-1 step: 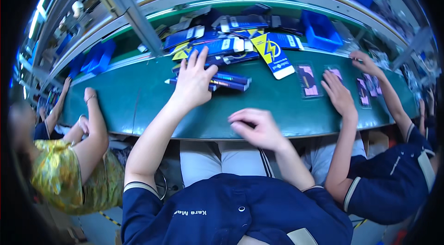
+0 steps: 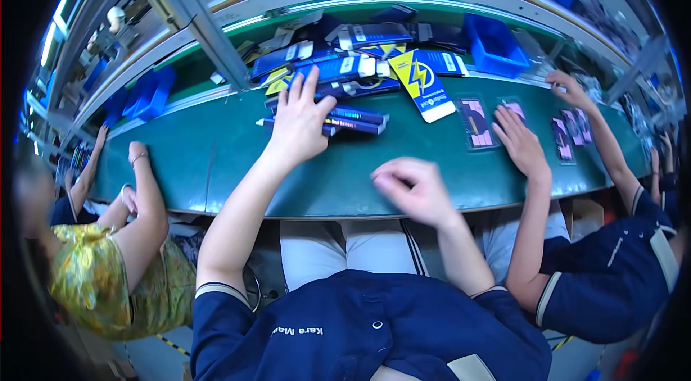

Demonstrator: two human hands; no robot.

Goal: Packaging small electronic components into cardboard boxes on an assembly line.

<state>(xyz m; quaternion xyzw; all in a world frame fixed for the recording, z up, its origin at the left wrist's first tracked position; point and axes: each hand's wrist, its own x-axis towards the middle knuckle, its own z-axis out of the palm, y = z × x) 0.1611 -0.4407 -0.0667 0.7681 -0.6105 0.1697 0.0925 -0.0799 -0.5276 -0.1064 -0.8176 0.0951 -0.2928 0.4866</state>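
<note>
My left hand (image 2: 305, 120) lies with its fingers spread over a stack of slim dark blue boxes (image 2: 356, 119), touching them at the near edge of a larger pile. The boxes stick out on both sides of it, and what lies under the palm is hidden. To its right, my right hand (image 2: 417, 190) hovers above the near part of the green table (image 2: 245, 165). Its fingers are curled and smeared by motion, so whether they hold anything does not show. A yellow and white card-like package (image 2: 423, 86) lies beyond it, slanting off the pile.
A heap of blue and white boxes (image 2: 367, 37) fills the back middle. An open blue bin (image 2: 497, 46) stands right of it. The co-worker at right rests a hand (image 2: 520, 142) by flat packs with pink parts (image 2: 476, 124). Another person sits at left. A metal post (image 2: 194, 21) rises behind.
My right hand has moved a little to the right, and its fingers look more curled. My left hand stays on the boxes. The view has shifted slightly.
</note>
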